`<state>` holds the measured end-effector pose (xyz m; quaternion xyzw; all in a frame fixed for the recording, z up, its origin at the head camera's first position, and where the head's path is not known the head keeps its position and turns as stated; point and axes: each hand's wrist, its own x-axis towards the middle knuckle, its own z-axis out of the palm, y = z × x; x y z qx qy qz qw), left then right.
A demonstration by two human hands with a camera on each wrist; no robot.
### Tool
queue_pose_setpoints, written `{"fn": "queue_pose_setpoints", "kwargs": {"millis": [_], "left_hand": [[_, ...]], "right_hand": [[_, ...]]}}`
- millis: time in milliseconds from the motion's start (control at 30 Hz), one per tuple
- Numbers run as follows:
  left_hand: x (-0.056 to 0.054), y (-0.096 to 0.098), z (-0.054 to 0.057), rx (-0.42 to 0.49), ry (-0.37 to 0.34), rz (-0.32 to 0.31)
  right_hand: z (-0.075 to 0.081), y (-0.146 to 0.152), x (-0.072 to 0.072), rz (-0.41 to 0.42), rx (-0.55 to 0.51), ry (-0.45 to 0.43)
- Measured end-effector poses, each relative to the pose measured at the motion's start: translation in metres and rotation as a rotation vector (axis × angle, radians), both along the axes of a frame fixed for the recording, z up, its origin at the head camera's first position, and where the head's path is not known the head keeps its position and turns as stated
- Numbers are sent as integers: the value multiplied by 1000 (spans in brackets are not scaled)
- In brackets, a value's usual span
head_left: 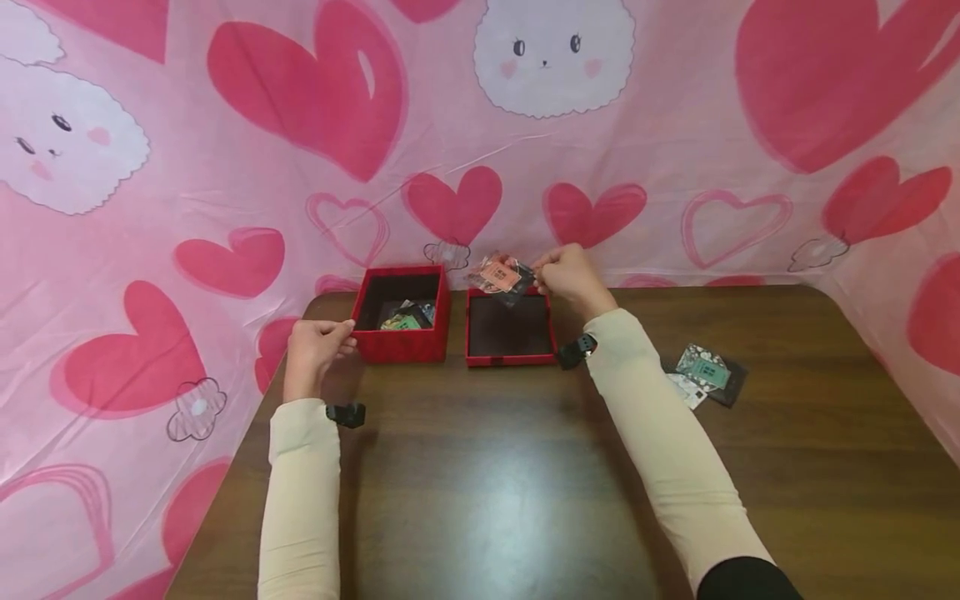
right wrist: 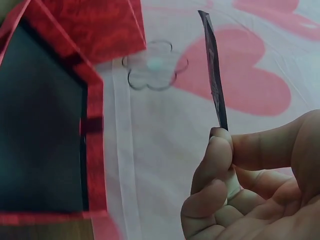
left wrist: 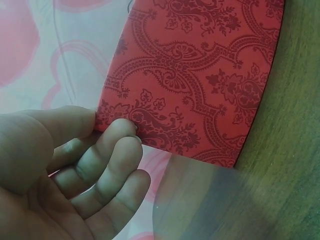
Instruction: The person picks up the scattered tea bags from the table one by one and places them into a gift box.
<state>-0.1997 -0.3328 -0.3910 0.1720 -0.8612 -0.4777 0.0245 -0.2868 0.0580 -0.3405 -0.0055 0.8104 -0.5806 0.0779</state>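
the printed packet [head_left: 500,276] with an orange label is held in the air; in the head view it overlaps the far rim, at twelve o'clock, of the shallow red tray [head_left: 510,362]. the right hand [head_left: 572,276] pinches it by one edge, thumb against forefinger, and the other fingers are curled below. i suppose that this edge grip leaves the label uncovered and the fingers out of the way.

at nine o'clock of the tray stands the deep red box [head_left: 401,347], its open side up, with several packets [head_left: 408,317] lying inside. the left hand [head_left: 318,348] pinches its near corner, at about eight o'clock, between thumb and forefinger, the other fingers being loosely bent; probably this is to steady the box. between three and four o'clock from the tray, a small group of packets [head_left: 705,375] lies overlapping, partly behind the right sleeve [head_left: 660,417].

all rests on a brown wood-grain table [head_left: 480,467], which shows a pale shine toward six o'clock. around it, from nine through twelve to three o'clock, hangs a pink cloth [head_left: 450,125] with hearts and white fluffy faces.
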Motion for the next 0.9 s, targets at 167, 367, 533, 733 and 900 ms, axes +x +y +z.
{"fn": "queue_pose_setpoints", "kwargs": {"millis": [167,367,533,733,900], "left_hand": [[-1,-1,-2,6,-10,8],[-6,-1,-2,27,12,-3],[-5,-2,-4,60,26,8],[-2,0,-3,53,12,20],[-2,2,-1,34,-4,37]], "right_hand": [[-3,-26,-2,12,-29,-32],[-8,-56,-1,19,-78,-38],[-10,-81,1,27,-152,-71],[-14,-114,4,21,-196,-99],[-14,-137,7,61,-230,-142]]}}
